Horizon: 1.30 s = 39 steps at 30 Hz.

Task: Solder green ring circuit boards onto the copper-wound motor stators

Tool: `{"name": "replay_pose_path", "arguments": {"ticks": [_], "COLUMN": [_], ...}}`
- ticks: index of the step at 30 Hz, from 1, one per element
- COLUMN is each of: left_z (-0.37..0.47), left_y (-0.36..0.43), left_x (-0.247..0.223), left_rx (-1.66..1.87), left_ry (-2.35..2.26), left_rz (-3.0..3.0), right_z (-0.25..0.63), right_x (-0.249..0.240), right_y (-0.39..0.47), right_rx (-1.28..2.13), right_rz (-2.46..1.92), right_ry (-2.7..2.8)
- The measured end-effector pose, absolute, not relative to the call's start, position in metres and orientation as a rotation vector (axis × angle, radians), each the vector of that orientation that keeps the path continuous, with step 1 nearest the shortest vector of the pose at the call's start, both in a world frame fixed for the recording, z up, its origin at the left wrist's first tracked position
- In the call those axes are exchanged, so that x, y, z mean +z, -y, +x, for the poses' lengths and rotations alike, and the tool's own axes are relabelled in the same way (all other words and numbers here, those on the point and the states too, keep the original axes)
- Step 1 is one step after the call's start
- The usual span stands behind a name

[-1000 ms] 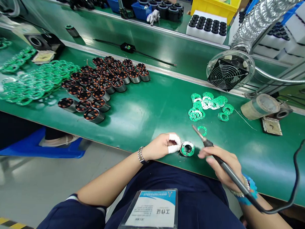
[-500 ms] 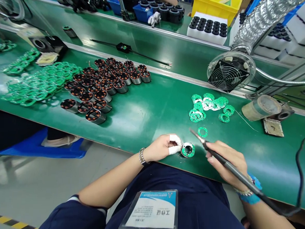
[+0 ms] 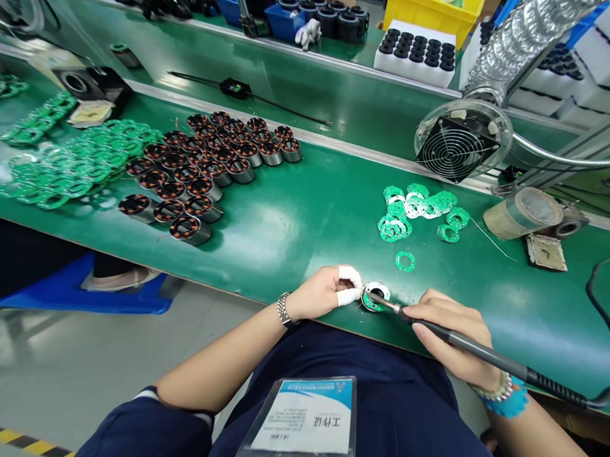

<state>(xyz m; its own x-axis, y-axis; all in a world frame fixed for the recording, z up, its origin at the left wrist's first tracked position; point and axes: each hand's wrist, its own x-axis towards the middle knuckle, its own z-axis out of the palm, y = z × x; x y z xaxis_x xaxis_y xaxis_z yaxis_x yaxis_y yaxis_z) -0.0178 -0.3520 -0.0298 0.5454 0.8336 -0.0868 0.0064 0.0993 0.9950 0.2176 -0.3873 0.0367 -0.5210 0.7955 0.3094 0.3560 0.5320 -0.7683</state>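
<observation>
A motor stator topped by a green ring-shaped circuit board (image 3: 371,305) stands near the table's front edge. My left hand (image 3: 325,294), with white covers on thumb and forefinger, is closed in a pinch at its left rim; any fine wire between the fingertips is too small to make out. My right hand (image 3: 456,334) grips a soldering iron (image 3: 500,363) by its dark handle. The iron's tip reaches across the board from the right, close to the pinching fingers. One loose ring board (image 3: 404,261) lies just beyond.
More ring boards (image 3: 416,204) lie farther back, near a fume fan (image 3: 450,148). A round container (image 3: 523,215) and an iron stand with sponge (image 3: 547,252) are at right. Rows of stators (image 3: 201,178) and green board panels (image 3: 82,161) cover the left side.
My right hand has brought the soldering iron's tip down and left, from above the table onto the board. My left hand has stayed at the stator's rim.
</observation>
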Motion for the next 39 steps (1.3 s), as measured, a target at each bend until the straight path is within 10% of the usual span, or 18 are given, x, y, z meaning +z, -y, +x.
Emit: {"name": "replay_pose_path", "arguments": {"ticks": [39], "left_z": [-0.0177], "left_y": [0.3506], "left_x": [-0.0272], "left_rx": [0.714], "left_ry": [-0.787], "left_rz": [1.275], "right_z": [0.2161], "right_x": [0.0345], "right_y": [0.3852], "right_rx": [0.822], "right_rz": [-0.948], "right_ry": [2.104]}}
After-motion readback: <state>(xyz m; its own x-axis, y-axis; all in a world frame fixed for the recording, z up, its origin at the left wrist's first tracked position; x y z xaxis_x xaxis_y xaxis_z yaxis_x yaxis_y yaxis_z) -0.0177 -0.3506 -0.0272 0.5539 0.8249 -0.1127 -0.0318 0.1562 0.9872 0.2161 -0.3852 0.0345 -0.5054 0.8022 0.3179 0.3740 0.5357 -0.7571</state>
